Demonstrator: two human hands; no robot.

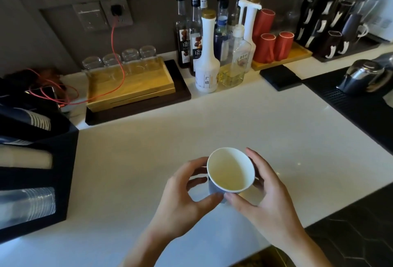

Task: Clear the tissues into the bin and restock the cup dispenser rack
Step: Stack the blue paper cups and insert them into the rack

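A paper cup (230, 171) with a white inside and a blue-grey outer wall is held above the white counter (148, 149), its mouth tilted toward me. My left hand (187, 194) grips its left side and base with thumb and fingers. My right hand (265, 190) wraps the right side, thumb near the bottom rim. The black cup dispenser rack (63, 173) stands at the left edge, with stacks of cups lying sideways in its slots: dark striped ones on top, cream ones in the middle, clear plastic ones (32, 205) below. No tissues or bin are in view.
A wooden tray (131, 83) with upturned glasses sits at the back left, with a red cable across it. Syrup bottles (207, 54) cluster at the back centre, red cups (274, 45) and a mug rack (323, 15) to the right. A steel pitcher (363, 77) stands on a black mat.
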